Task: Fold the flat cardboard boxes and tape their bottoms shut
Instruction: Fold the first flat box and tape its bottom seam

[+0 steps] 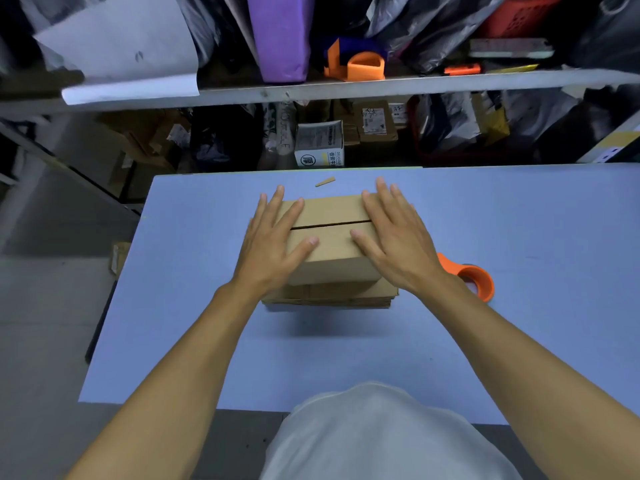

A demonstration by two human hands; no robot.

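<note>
Pressing flat, the left hand (273,237) and right hand (398,237) hold the box (329,244) flaps; the seam is best kept tight before the tape dispenser (474,277), at four o'clock, is fetched.

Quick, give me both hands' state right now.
Left hand: open, fingers flat, pressing the box flaps down.
Right hand: open, flat on the same box; holding nothing.
</note>
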